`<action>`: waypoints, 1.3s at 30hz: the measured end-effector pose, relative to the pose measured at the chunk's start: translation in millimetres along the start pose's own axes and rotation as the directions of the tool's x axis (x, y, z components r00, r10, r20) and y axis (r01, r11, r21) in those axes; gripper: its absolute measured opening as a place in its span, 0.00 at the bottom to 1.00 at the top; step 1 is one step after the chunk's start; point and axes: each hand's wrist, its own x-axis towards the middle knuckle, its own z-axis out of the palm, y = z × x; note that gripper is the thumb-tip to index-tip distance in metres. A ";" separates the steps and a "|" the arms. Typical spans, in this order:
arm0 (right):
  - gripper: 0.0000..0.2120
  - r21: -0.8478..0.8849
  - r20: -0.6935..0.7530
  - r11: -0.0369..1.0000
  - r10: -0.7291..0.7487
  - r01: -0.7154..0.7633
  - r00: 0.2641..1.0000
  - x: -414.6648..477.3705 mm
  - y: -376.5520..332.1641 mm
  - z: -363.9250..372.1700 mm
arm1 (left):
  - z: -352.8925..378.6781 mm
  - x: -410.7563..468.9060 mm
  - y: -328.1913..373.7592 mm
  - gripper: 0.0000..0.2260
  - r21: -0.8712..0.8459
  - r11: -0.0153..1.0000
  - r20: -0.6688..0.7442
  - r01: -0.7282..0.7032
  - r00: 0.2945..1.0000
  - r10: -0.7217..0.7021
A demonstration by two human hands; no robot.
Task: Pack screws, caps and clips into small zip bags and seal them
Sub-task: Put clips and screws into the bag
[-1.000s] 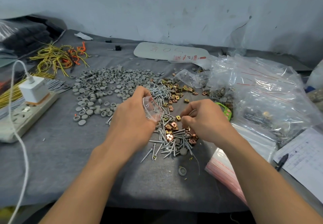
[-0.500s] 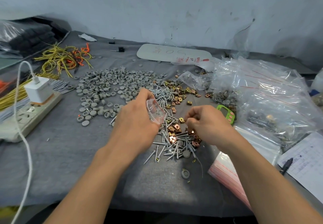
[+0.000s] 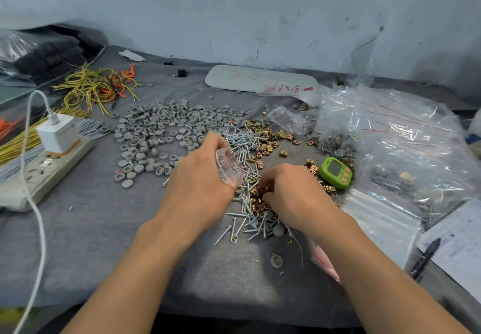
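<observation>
Nearest on the grey cloth (image 3: pixel 78 242) lies one stray cap (image 3: pixel 276 261), hollow side up, apart from the rest. To the right, one pen (image 3: pixel 424 258) rests on one sheet of paper (image 3: pixel 463 245), and a stack of flat empty bags (image 3: pixel 385 224) runs under the right forearm.

Next come the screws (image 3: pixel 242 223), several dozen in a loose heap, too tangled to count. Two hands work over them. The left hand (image 3: pixel 197 185) grasps one small clear bag (image 3: pixel 229 167), its mouth gaping toward the right. The right hand (image 3: pixel 294 195) has its fingers curled down into the copper clips (image 3: pixel 256 194); I cannot tell whether one is pinched. Dozens more brass clips trail off behind.

Just beside the right hand sits one green timer (image 3: pixel 335 171). Left of the hands spread the grey caps (image 3: pixel 161 130), well over a hundred. Further left, one power strip (image 3: pixel 44 169) carries one white charger (image 3: pixel 57 133).

At right rises a heap of filled bags (image 3: pixel 403 146). Farthest back lie a tangle of yellow and orange wires (image 3: pixel 96 86) and one white board (image 3: pixel 260 78).
</observation>
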 end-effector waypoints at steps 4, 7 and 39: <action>0.12 0.069 -0.076 0.997 0.025 -0.020 0.997 -1.0 10.8 -4.2 | -0.1 -0.1 0.3 0.20 -0.001 1.000 0.005 0.005 1.000 -0.005; 0.14 0.282 -0.192 0.959 0.088 -0.031 0.977 0.9 21.1 -3.2 | -0.1 0.0 -0.9 0.21 0.005 1.000 0.009 0.002 1.000 -0.002; 0.10 0.075 -0.040 0.996 -0.041 0.044 0.998 8.1 -0.4 8.3 | -6.5 -0.1 -2.5 0.18 -0.046 0.999 -0.068 0.021 0.997 -0.024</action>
